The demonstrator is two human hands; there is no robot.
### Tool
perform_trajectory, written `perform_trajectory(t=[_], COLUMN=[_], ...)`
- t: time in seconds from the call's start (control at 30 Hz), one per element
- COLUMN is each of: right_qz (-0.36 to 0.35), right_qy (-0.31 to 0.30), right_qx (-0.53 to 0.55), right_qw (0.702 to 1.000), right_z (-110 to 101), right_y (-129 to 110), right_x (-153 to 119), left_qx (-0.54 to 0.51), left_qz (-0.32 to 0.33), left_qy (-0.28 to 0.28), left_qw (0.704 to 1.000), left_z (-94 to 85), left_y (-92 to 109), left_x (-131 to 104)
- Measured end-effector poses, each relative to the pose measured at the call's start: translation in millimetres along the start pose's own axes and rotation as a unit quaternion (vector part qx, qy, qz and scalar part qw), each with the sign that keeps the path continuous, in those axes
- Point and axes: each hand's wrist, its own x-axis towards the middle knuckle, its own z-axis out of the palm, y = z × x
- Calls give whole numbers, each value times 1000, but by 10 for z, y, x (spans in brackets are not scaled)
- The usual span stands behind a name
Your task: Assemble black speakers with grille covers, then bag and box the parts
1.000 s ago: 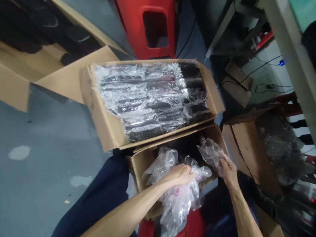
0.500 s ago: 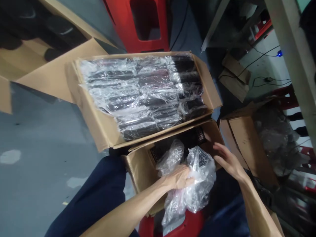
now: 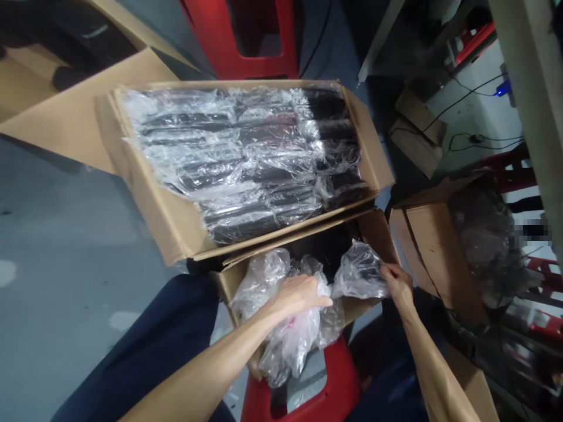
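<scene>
A clear plastic bag (image 3: 358, 275) hung over the near carton (image 3: 373, 231), pinched by the right hand (image 3: 399, 282); above that carton too, the left hand (image 3: 299, 295) clutched bunched plastic (image 3: 303, 337). The work seemed partway: neither load was set down. Beyond the near carton, wrapped dark pieces (image 3: 255, 167) lay in rows.

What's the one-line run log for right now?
left hand: clutching plastic bags | right hand: gripping clear bag | near box: open | far box: wrapped dark items

Hands (image 3: 303, 291) gripping plastic bags (image 3: 358, 272) at open carton (image 3: 379, 234).
</scene>
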Motion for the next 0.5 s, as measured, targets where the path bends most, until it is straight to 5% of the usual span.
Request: perform_trajectory(t=[0.17, 0.5], right_qz=[8, 22], right_qy=[16, 106], right_qx=[-8, 0], right_qw=[1000, 994], right_z=[128, -129], right_y=[20, -116], right_x=[65, 162], left_qx=[8, -35], left_qz=[1, 24], left_qy=[-7, 26], left_qw=[1000, 999], left_z=[13, 47], left_y=[10, 24], left_x=[-49, -73])
